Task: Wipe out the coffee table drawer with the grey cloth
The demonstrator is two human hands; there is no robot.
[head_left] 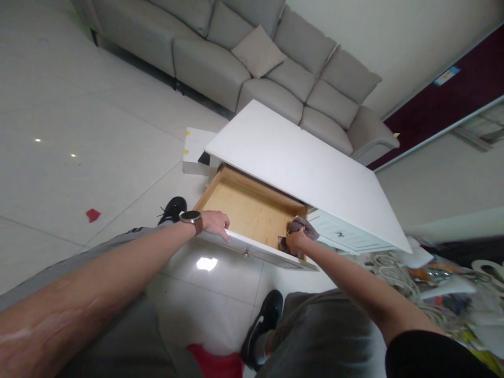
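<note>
A wooden drawer (244, 207) with a white front is pulled out from the white coffee table (299, 152). My left hand (214, 222), below a wrist watch, grips the left end of the drawer front, fingers over its top edge and thumb outside. At the drawer's right end, my right hand (296, 242) is closed on a brownish-grey cloth (307, 228). Part of the cloth hangs over the drawer's side wall, and some of it shows below the hand in the corner. My right fingertips are partly hidden by the hand and cloth.
Behind the table stands a grey sofa (212, 68) with a cushion (259, 51). A white box (197, 149) sits at the table's left end. Cables and bags (441, 289) are heaped at the right. A red scrap (93, 214) lies on the tiled floor.
</note>
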